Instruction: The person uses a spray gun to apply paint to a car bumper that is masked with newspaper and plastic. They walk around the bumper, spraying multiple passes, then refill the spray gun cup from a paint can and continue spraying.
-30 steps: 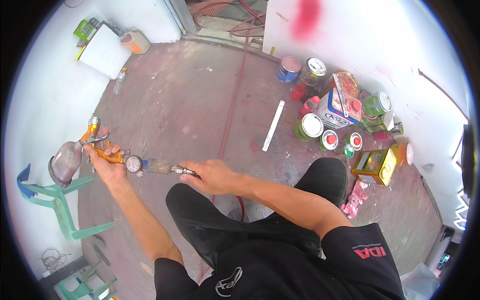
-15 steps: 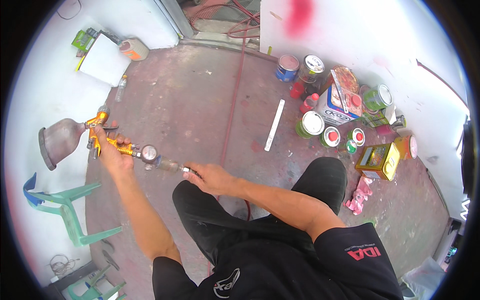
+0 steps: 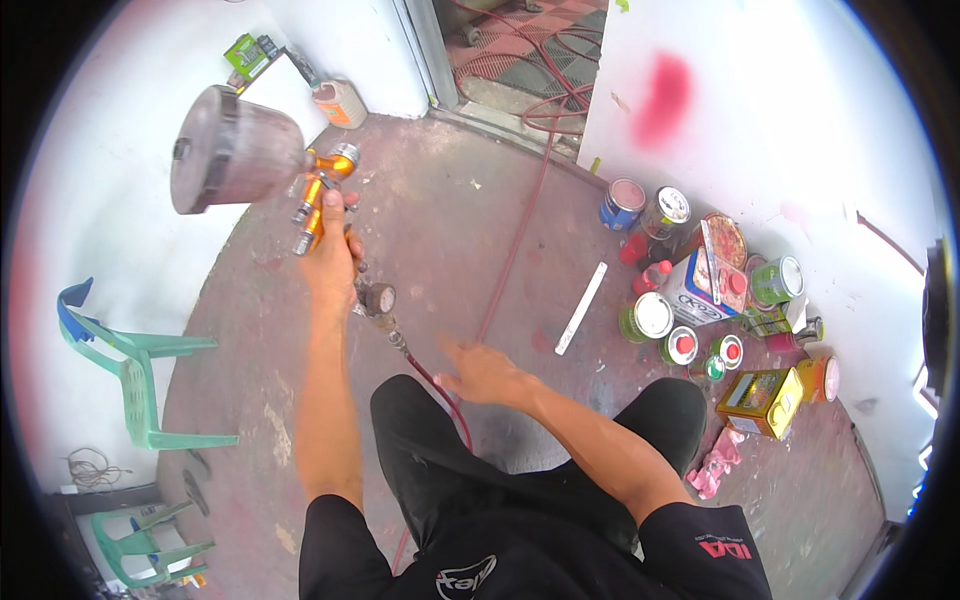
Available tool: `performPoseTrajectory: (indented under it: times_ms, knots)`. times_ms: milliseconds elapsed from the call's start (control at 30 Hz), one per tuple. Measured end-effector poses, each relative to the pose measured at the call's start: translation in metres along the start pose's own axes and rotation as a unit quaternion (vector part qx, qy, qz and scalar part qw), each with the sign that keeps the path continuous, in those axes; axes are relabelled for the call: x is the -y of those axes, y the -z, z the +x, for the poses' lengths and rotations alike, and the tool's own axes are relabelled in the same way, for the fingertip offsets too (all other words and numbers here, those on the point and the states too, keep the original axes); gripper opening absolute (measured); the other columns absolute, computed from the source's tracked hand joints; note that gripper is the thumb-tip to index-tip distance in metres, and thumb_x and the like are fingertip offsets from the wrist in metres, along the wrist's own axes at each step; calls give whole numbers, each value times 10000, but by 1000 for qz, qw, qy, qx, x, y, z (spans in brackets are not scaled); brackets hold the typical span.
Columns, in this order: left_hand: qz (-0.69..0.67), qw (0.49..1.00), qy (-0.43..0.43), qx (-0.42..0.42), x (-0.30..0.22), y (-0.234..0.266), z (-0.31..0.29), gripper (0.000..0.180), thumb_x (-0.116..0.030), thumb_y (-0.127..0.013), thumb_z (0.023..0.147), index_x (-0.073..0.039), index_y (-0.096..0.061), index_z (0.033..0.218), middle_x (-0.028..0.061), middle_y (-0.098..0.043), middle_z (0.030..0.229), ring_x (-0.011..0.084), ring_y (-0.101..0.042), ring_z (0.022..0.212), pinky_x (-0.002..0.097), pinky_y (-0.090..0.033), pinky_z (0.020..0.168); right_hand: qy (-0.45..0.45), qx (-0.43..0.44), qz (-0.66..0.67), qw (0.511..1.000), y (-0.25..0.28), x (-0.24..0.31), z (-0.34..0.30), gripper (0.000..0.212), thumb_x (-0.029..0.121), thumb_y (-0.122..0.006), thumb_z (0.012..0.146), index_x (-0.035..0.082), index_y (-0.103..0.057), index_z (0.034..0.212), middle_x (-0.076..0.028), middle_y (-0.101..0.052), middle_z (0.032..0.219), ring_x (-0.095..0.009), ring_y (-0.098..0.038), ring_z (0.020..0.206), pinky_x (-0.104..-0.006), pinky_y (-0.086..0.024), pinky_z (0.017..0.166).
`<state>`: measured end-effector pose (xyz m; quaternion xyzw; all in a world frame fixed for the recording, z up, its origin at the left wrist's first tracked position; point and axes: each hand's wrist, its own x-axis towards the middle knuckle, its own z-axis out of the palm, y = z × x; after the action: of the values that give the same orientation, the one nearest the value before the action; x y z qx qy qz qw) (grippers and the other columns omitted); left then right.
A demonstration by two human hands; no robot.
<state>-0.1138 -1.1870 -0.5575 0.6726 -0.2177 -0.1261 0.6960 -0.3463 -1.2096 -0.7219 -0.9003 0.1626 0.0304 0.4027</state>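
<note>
My left hand (image 3: pixel 330 262) is wrapped round the handle of an orange spray gun (image 3: pixel 322 200), raised at the left. The gun's large grey paint cup (image 3: pixel 236 150) tilts out to the left, its lid facing away from the nozzle. Below the grip hang a round pressure gauge (image 3: pixel 379 298) and a coupling joined to a dark red air hose (image 3: pixel 440 388), which runs down past my knee. Just right of that hose is my right hand (image 3: pixel 487 372), holding nothing. Its fingers stretch out apart, the tips slightly blurred.
Paint cans, a white rectangular tin (image 3: pixel 706 290) and a gold tin (image 3: pixel 760 402) crowd the floor at right, near a pink cloth (image 3: pixel 716 465). A white strip (image 3: pixel 581 308) lies mid-floor. Green chairs, one marked here (image 3: pixel 140 385), stand left. A hose crosses toward the doorway (image 3: pixel 510 125).
My left hand has lifted the spray gun up and to the right in view. My right hand has let go of the hose coupling and is now apart from it.
</note>
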Motion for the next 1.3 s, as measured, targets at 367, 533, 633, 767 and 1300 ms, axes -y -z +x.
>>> performPoseTrajectory:
  times_ms: [367, 533, 633, 767, 1300]
  knots:
    - [25, 998, 2, 56, 26, -31, -11, 488, -483, -700, 1127, -55, -725, 1360, 43, -753, 1023, 36, -503, 542, 250, -395, 462, 57, 13, -182, 982, 62, 44, -41, 541, 450, -796, 989, 41, -712, 1334, -181, -771, 1191, -390, -749, 1148, -523, -577, 974]
    - [48, 997, 31, 57, 27, -48, -8, 452, -538, -687, 1123, -99, -705, 1229, -8, -650, 913, 37, -474, 543, 261, -380, 459, 34, 28, -187, 981, 78, 49, -51, 567, 446, -786, 994, 30, -695, 1369, -202, -750, 1228, -405, -733, 1175, -535, -568, 998]
    - [20, 998, -12, 64, 26, -53, -11, 463, -555, -695, 1112, -97, -687, 1181, -15, -605, 876, 35, -460, 540, 265, -384, 461, 22, 28, -192, 981, 78, 48, -54, 567, 450, -782, 997, 30, -695, 1368, -207, -747, 1245, -408, -732, 1183, -541, -565, 1009]
    - [2, 999, 21, 29, 38, -44, -5, 460, -476, -747, 1101, -57, -741, 1290, -4, -612, 810, 47, -502, 517, 248, -393, 445, 30, 44, -184, 982, 78, 51, -53, 566, 452, -777, 1001, 30, -695, 1369, -213, -747, 1250, -411, -728, 1196, -551, -558, 1028]
    - [29, 935, -82, -345, -2, 130, 8, 542, -518, -713, 1100, -18, -718, 1308, 106, -774, 985, 87, -442, 466, 283, -356, 428, 49, 40, -197, 978, 82, 36, -55, 538, 459, -764, 1013, 39, -703, 1343, -201, -751, 1236, -406, -735, 1168, -544, -572, 994]
